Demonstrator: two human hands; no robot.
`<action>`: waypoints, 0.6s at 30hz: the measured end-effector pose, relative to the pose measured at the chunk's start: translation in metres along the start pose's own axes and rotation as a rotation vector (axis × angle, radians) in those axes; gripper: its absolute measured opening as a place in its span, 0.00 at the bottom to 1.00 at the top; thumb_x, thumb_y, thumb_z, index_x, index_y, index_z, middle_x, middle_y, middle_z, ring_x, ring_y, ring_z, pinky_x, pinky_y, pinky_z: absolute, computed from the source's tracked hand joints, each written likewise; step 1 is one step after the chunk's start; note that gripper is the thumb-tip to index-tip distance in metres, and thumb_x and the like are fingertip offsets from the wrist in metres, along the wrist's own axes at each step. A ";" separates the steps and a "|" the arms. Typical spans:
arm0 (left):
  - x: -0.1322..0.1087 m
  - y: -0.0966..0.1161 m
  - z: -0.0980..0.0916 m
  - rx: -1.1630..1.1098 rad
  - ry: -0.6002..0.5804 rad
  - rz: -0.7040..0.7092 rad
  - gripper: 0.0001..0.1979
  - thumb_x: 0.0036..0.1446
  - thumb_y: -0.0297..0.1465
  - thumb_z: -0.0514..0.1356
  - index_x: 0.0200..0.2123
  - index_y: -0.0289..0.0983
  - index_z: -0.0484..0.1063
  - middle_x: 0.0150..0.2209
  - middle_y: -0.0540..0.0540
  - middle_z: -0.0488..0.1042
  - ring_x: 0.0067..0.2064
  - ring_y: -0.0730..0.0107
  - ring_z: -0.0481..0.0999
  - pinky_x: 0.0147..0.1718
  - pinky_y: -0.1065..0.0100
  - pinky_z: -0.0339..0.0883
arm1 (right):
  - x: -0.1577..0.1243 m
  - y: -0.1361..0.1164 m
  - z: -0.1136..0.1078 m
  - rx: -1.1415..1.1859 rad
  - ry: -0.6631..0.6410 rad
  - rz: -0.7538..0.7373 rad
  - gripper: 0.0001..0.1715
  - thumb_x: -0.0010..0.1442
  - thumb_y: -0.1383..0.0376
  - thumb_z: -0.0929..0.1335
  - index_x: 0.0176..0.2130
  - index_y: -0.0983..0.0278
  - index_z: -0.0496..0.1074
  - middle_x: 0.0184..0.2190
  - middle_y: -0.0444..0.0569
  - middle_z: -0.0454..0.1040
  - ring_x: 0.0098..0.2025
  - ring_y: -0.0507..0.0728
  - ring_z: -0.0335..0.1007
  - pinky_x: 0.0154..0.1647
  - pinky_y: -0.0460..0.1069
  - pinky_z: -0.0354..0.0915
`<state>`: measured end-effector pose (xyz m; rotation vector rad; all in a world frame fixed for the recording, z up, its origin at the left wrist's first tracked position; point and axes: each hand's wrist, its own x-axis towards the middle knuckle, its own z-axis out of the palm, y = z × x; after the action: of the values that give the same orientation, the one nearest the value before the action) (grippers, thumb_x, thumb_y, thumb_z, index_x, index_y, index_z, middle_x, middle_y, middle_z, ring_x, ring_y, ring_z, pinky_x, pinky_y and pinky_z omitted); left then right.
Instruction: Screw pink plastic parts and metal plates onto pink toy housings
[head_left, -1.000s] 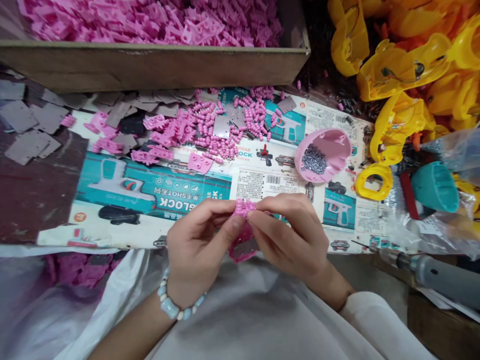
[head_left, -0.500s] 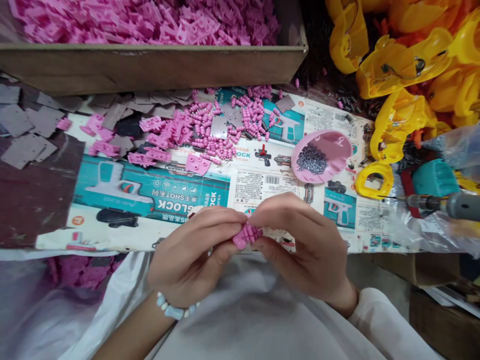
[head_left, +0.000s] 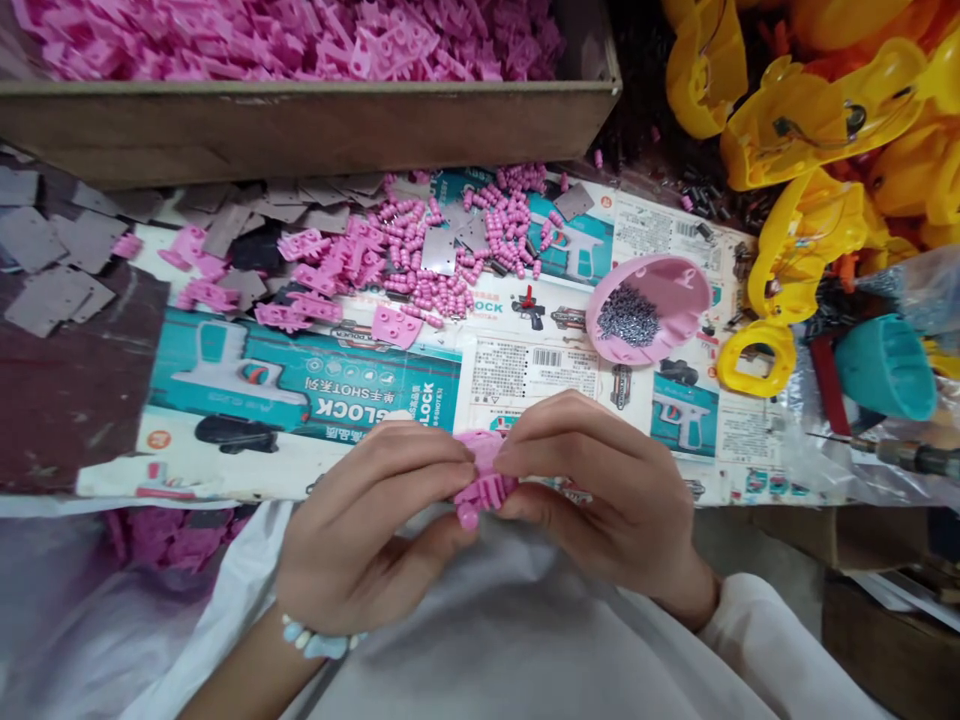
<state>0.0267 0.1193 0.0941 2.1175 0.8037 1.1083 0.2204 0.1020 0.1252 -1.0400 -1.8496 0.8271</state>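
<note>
Between my two hands, over the front edge of the table, is a small pink plastic part with ridges and a round knob at its lower end. My left hand pinches its left side with the thumb and fingertips. On its right side, the thumb and fingers of my right hand are closed on the same part; the fingers hide some of it. Beyond the hands lie small ridged pink pieces, several larger pink parts and a flat pink plate.
A cardboard box of pink parts stands at the back. A pink bowl holds small screws. Grey metal plates lie at left. Yellow shells, a teal cup and an electric screwdriver are at right.
The pink part has tilted and more of it shows between the fingers. My left hand has shifted slightly left and down. The screwdriver at the right appears lower in view.
</note>
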 end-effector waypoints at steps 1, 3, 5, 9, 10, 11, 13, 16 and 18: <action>0.003 0.001 -0.002 0.015 -0.031 0.007 0.08 0.60 0.25 0.58 0.44 0.34 0.66 0.39 0.43 0.72 0.42 0.70 0.74 0.41 0.67 0.72 | 0.000 0.000 0.000 -0.004 0.003 0.005 0.08 0.57 0.72 0.71 0.39 0.74 0.72 0.37 0.52 0.71 0.41 0.50 0.67 0.43 0.46 0.66; 0.008 0.002 -0.005 0.067 -0.083 0.032 0.11 0.57 0.24 0.60 0.44 0.33 0.65 0.39 0.43 0.72 0.42 0.70 0.74 0.41 0.68 0.72 | -0.001 0.001 -0.001 -0.006 0.017 0.011 0.08 0.57 0.72 0.71 0.38 0.74 0.72 0.37 0.51 0.71 0.41 0.50 0.67 0.43 0.46 0.66; 0.011 0.002 -0.006 0.107 -0.113 0.059 0.12 0.56 0.23 0.60 0.44 0.33 0.65 0.38 0.43 0.73 0.40 0.69 0.75 0.40 0.68 0.72 | -0.001 0.002 0.000 0.001 0.021 0.017 0.08 0.56 0.72 0.71 0.38 0.74 0.72 0.36 0.51 0.71 0.40 0.50 0.67 0.42 0.46 0.66; 0.007 0.000 -0.003 0.002 -0.031 -0.032 0.10 0.56 0.23 0.59 0.42 0.35 0.67 0.37 0.44 0.73 0.39 0.70 0.74 0.39 0.69 0.71 | -0.002 0.003 0.004 -0.170 0.079 -0.125 0.10 0.55 0.73 0.71 0.39 0.76 0.71 0.37 0.54 0.71 0.41 0.53 0.67 0.42 0.49 0.68; 0.006 0.000 -0.002 -0.051 0.001 -0.073 0.10 0.56 0.23 0.59 0.42 0.36 0.68 0.37 0.44 0.73 0.39 0.70 0.74 0.38 0.69 0.71 | -0.002 0.003 0.005 -0.242 0.095 -0.185 0.10 0.54 0.74 0.71 0.39 0.75 0.71 0.37 0.54 0.71 0.42 0.54 0.67 0.42 0.51 0.68; 0.006 0.001 0.000 -0.100 0.027 -0.111 0.10 0.57 0.23 0.59 0.43 0.37 0.69 0.38 0.45 0.73 0.40 0.70 0.73 0.37 0.70 0.70 | -0.002 0.003 0.005 -0.307 0.105 -0.235 0.10 0.53 0.74 0.71 0.38 0.74 0.72 0.38 0.54 0.72 0.42 0.55 0.67 0.43 0.52 0.69; 0.007 0.003 0.003 -0.190 0.077 -0.154 0.10 0.56 0.23 0.60 0.42 0.37 0.70 0.37 0.46 0.72 0.39 0.70 0.73 0.36 0.69 0.70 | -0.002 0.003 0.006 -0.392 0.100 -0.298 0.09 0.52 0.74 0.71 0.37 0.71 0.73 0.38 0.53 0.73 0.42 0.56 0.67 0.44 0.53 0.69; 0.010 0.008 0.008 -0.326 0.094 -0.259 0.07 0.57 0.23 0.61 0.39 0.36 0.69 0.34 0.46 0.71 0.37 0.72 0.72 0.33 0.71 0.70 | 0.000 0.004 0.007 -0.437 0.097 -0.306 0.09 0.54 0.74 0.70 0.38 0.72 0.75 0.38 0.53 0.74 0.42 0.55 0.66 0.44 0.51 0.69; 0.011 0.009 0.012 -0.410 0.091 -0.370 0.05 0.57 0.24 0.61 0.37 0.36 0.69 0.33 0.48 0.71 0.35 0.76 0.72 0.31 0.76 0.71 | 0.001 0.008 0.008 -0.426 0.102 -0.278 0.11 0.54 0.74 0.71 0.40 0.74 0.74 0.37 0.53 0.73 0.41 0.55 0.66 0.42 0.51 0.68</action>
<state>0.0440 0.1192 0.1010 1.5184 0.8803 1.0652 0.2154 0.1050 0.1150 -1.0225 -2.0704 0.2144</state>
